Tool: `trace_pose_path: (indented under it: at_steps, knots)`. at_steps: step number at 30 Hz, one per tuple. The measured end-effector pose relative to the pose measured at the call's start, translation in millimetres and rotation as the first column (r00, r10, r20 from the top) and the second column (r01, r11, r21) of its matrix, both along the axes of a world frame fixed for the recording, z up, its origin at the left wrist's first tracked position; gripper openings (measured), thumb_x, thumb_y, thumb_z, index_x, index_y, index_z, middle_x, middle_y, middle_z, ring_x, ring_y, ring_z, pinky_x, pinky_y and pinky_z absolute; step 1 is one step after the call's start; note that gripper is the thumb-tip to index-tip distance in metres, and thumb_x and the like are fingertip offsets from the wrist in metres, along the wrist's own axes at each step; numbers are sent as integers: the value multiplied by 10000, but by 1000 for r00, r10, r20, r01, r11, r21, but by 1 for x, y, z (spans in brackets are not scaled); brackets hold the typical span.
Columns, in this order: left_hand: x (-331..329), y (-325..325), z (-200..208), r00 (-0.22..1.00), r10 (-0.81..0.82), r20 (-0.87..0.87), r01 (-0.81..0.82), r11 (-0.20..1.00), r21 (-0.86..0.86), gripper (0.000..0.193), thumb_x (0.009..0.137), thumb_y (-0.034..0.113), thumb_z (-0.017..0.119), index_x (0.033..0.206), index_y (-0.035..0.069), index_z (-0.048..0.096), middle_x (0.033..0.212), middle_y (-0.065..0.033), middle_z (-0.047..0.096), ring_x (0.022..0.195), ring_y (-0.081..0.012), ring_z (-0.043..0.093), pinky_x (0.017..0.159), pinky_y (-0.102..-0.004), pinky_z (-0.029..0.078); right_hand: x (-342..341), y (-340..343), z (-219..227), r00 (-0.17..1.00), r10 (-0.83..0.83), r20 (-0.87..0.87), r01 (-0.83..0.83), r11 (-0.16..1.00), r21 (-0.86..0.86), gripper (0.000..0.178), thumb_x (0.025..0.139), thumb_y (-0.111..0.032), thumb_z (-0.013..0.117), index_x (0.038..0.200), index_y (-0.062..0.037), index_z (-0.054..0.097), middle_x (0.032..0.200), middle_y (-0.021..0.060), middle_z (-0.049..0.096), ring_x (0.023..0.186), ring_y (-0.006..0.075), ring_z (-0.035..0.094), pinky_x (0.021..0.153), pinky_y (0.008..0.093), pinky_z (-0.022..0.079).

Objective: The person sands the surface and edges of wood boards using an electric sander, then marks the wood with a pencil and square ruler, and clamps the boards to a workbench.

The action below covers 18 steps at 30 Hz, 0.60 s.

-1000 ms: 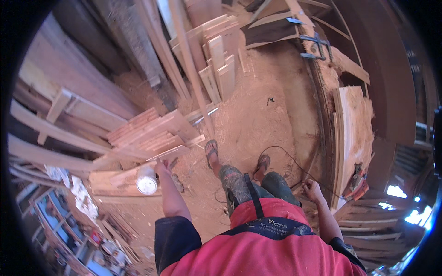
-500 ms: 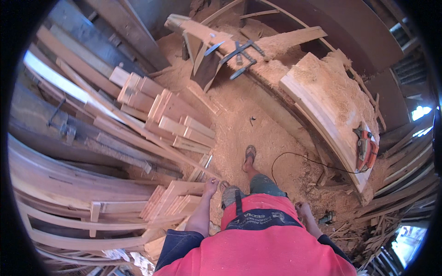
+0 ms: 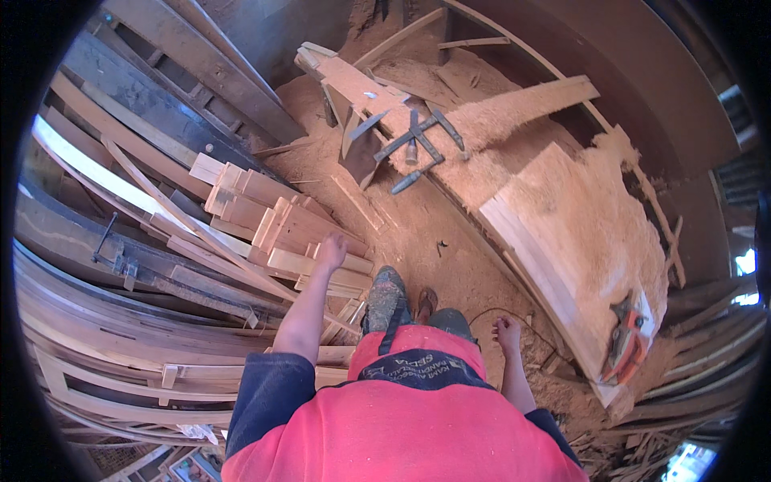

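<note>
My left hand (image 3: 331, 251) hangs loosely closed over the near end of a stack of cut wooden boards (image 3: 309, 229), with nothing visible in its fingers. I cannot tell whether it touches the wood. By my right thigh my right hand (image 3: 506, 332) is curled and holds nothing that I can see. Nearest to that hand lies a wide pale wooden panel (image 3: 522, 233), half covered with shavings. An orange electric power planer (image 3: 629, 341) rests on the panel's near right end.
A dark bar clamp (image 3: 422, 153) lies across the far end of the shavings-strewn bench. Long curved planks (image 3: 120, 313) line my left side. A cable (image 3: 514, 312) loops over the sawdust-covered floor (image 3: 426, 241) by the panel, and a small dark object (image 3: 442, 247) lies there.
I have stepped forward and the view has shifted. My left hand has swung up and forward over the board stack. My right hand has also moved forward.
</note>
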<state>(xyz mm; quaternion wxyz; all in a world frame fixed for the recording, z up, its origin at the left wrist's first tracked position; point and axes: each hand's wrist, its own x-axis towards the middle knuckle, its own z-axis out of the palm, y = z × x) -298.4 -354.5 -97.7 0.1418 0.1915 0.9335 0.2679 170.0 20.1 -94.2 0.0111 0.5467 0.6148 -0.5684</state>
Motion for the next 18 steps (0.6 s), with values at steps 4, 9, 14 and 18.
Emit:
trace_pose_path:
  at_steps: [4,9,14,18]
  knots:
    - [-108,82,23,994,-89,-68,87,996,-20,431,916,203,610,1296,3,574,1406,-263,513,1231,-392,566,1044,-488,460,-28,19,10,997,48,60,-52,996,75,180,988,-208,596,1014,-44,664,802,59,670,628,124,630,479,271,496]
    - [-234,155,-47,971,-235,52,240,958,-158,627,915,101,556,1506,102,348,1598,-111,325,1279,-391,529,1053,-485,466,16,-17,-7,893,273,358,-366,903,224,226,943,-177,596,819,-7,680,618,73,623,593,149,636,531,332,504]
    - [-304,245,-91,908,-415,53,411,862,-298,691,929,16,479,1567,143,247,1657,-14,201,1262,-381,540,1034,-452,496,5,-99,80,791,279,544,-317,948,-25,290,943,-257,559,840,-23,697,708,137,685,641,229,685,567,399,514]
    - [-336,266,-106,833,-550,-55,477,766,-431,711,926,15,470,1580,149,225,1655,-33,204,1237,-334,564,999,-389,528,-49,-107,108,831,177,528,-54,969,-241,280,973,-250,572,1050,3,664,791,108,722,670,200,706,547,342,570]
